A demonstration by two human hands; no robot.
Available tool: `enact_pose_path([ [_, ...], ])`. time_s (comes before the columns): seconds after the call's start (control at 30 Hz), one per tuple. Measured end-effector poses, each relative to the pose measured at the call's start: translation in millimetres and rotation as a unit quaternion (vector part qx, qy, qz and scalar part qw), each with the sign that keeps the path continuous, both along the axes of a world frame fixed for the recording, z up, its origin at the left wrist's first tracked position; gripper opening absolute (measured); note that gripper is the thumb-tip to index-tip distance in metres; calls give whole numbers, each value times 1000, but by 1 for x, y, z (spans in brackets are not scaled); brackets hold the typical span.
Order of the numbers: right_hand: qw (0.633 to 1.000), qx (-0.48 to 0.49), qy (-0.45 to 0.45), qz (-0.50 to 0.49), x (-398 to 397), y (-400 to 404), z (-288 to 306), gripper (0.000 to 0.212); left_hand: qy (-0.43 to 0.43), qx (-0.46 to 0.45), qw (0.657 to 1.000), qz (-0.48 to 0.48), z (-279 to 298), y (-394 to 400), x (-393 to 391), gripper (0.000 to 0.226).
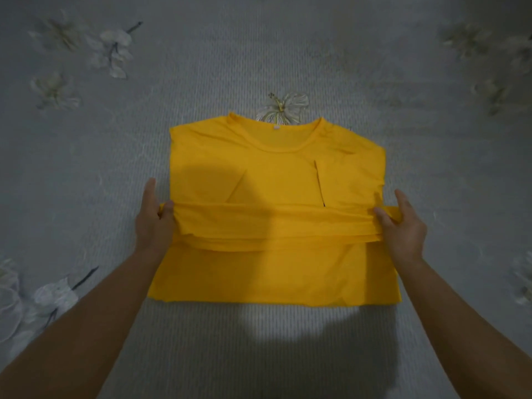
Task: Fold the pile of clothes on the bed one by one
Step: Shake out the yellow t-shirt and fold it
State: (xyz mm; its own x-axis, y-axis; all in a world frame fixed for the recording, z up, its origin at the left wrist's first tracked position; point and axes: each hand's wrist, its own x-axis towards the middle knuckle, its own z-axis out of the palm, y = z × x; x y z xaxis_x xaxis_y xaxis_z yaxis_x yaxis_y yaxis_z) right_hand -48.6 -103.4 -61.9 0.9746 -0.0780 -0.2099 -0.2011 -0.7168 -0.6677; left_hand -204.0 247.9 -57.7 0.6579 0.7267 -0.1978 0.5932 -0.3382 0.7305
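A yellow T-shirt (273,174) lies on the bed with its round collar at the far end and its sleeves folded in. Its lower part is doubled over, and the hem edge forms a raised band across the middle. My left hand (154,217) pinches the left end of that band, thumb on top. At the band's right end, my right hand (403,223) pinches the cloth the same way. Both forearms reach in from the bottom corners.
The grey bedspread (259,53) with pale flower prints fills the view on all sides of the shirt. A flower print (283,109) shows just beyond the collar. No other clothes are in view.
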Motion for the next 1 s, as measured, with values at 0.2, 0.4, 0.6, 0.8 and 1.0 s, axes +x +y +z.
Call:
enact_pose_path([
  [0.2,991,75,-12,-107,58,15,4,55,-49,-84,990,105,11,36,54,55],
  [0.4,900,328,101,-268,156,65,2,38,-106,-390,867,291,20,82,141,11],
  [0.6,990,92,1,-111,143,79,-12,52,-70,-109,982,137,-3,62,159,59],
  [0.8,994,-102,-38,-20,50,42,-24,69,156,181,962,-136,-43,12,90,69],
  [1.0,984,-133,33,-116,-25,33,-34,60,182,118,976,-1,-46,-19,17,58],
])
